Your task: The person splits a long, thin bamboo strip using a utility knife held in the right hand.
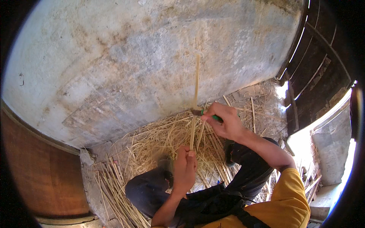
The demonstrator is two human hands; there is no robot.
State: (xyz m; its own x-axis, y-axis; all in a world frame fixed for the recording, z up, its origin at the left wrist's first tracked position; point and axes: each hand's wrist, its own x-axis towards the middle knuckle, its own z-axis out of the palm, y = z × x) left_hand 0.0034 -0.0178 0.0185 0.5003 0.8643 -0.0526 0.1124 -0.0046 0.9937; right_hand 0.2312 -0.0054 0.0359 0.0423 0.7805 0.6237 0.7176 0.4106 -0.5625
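Stained wall (pixel 133 64) beyond heaped shavings (pixel 148 138). Pale strip (pixel 196 83) extends from left hand (pixel 185 167), closed on near end, long axis wallward; right hand (pixel 226 121), nearer strip's middle, closed around green-handled knife (pixel 197 112), blade crossing strip.

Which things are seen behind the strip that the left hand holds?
Behind the strip, the wall shows above and pale shavings below; what the strip itself covers cannot be seen.
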